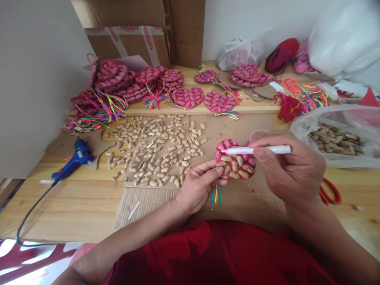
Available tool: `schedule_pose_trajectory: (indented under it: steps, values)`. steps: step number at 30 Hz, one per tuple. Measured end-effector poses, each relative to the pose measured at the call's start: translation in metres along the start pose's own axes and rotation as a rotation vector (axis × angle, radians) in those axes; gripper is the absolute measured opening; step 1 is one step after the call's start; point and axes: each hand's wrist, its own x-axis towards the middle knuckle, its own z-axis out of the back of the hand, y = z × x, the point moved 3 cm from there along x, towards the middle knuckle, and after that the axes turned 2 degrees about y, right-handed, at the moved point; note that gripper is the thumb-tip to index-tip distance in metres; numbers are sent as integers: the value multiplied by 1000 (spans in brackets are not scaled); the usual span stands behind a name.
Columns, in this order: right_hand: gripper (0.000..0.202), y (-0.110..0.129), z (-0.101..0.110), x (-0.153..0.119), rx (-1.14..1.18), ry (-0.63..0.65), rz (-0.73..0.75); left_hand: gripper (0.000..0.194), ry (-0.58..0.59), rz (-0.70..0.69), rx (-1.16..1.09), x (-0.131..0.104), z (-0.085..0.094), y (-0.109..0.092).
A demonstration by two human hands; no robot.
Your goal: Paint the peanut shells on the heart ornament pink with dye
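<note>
My left hand point(203, 182) pinches the lower left edge of a round red peanut ornament point(236, 160). Peanuts cover its face: those along the top and right edge are pink, while the middle and lower ones are plain tan. Short coloured tassels point(216, 194) hang below it. In my right hand point(292, 170) is a white marker pen point(271, 149), held nearly level, its pink tip touching a peanut at the ornament's upper left. Loose peanuts point(166, 154) lie spread on the cardboard to the left of my hands.
Finished-looking pink peanut ornaments point(124, 81) are piled at the back left, with more along the raised shelf. A blue glue gun point(73, 158) lies at left, its cord trailing off the edge. At right are a bag of peanuts point(335, 138) and red-handled scissors point(331, 192).
</note>
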Motion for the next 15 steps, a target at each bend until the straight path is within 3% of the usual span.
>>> schedule_pose_trajectory:
  steps: [6, 11, 15]
  values:
    - [8, -1, 0, 0, 28, 57, 26, 20, 0, 15, 5, -1, -1, 0]
    - [9, -4, 1, 1, -8, -18, 5, 18, 1, 9, 12, -1, -1, -1]
    - [8, 0, 1, 0, 2, 38, 26, 19, -9, 0, 27, -1, -1, -2]
